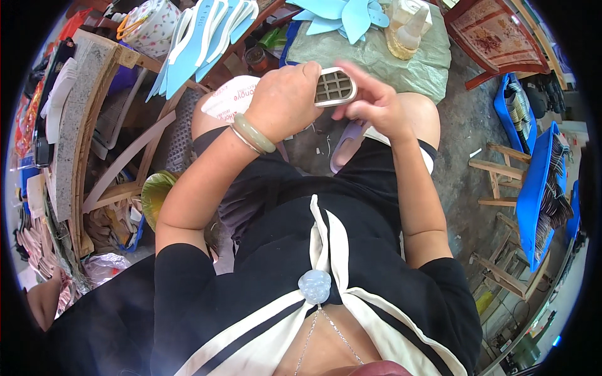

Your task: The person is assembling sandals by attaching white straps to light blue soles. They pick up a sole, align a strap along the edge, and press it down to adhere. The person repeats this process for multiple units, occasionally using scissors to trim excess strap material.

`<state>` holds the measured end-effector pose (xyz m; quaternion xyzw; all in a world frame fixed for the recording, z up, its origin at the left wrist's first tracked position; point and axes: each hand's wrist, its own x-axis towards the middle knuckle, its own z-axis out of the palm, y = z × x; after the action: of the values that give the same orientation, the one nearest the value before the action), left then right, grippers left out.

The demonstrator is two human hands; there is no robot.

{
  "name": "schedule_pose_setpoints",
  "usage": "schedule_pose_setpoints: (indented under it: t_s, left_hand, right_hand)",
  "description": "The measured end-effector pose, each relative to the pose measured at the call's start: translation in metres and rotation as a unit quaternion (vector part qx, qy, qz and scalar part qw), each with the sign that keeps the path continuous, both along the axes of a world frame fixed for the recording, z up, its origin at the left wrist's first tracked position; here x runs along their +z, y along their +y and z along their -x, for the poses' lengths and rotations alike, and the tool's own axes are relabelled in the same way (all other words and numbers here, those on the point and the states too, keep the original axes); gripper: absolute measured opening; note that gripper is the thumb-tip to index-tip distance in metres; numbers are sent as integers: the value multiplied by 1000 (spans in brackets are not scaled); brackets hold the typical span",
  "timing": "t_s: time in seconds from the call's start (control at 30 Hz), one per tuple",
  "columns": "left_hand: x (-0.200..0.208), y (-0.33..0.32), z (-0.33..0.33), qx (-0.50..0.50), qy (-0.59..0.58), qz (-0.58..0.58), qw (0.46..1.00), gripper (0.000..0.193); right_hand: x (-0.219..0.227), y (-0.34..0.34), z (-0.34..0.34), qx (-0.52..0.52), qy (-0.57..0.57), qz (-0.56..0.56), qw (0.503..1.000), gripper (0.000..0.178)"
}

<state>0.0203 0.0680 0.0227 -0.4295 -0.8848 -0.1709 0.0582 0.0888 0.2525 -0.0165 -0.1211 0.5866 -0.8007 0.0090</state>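
Note:
Above my knees, my left hand (285, 94) is closed on the left end of what looks like a shoe heel (335, 88), an oval piece with a white rim and a dark grid of hollows facing up. My right hand (375, 100) curls about its right end, the forefinger smeared by motion along the upper rim and the thumb below. A white printed sheet (229, 100) lies over my left knee, partly hidden by my left hand.
Pale blue insoles with white straps (207, 31) hang over a rack at the upper left. Ahead, a green-covered surface (376, 69) bears blue pieces (343, 15) and a nozzled bottle (412, 28). Blue trays (540, 200) on wooden stands are at right; a red chair (495, 37) stands beyond.

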Motion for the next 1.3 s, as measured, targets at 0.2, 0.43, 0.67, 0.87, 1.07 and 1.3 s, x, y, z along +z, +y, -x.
schedule_pose_setpoints:
  t_s: [0.2, 0.43, 0.67, 0.87, 1.07, 1.3]
  left_hand:
    - [1, 4, 3, -86, 111, 7, 990, 34]
    - [-13, 28, 7, 29, 57, -60, 996, 34]
    - [-41, 55, -8, 91, -31, -175, 980, 45]
    - [-19, 22, 31, -62, -544, -146, 824, 35]
    - [-47, 38, 19, 32, -294, -281, 913, 35]
    - [-49, -16, -30, -61, -634, -369, 677, 48]
  right_hand:
    - [21, 9, 10, -17, -84, -212, 974, 33]
    - [-7, -21, 18, -247, -11, -39, 968, 36]
    - [-35, -35, 32, -441, 142, -174, 869, 41]
    - [-36, -4, 41, -308, 68, -59, 947, 29]
    - [-18, -11, 50, -283, 71, -27, 956, 27]
    - [-3, 3, 69, -311, 43, 130, 940, 26]
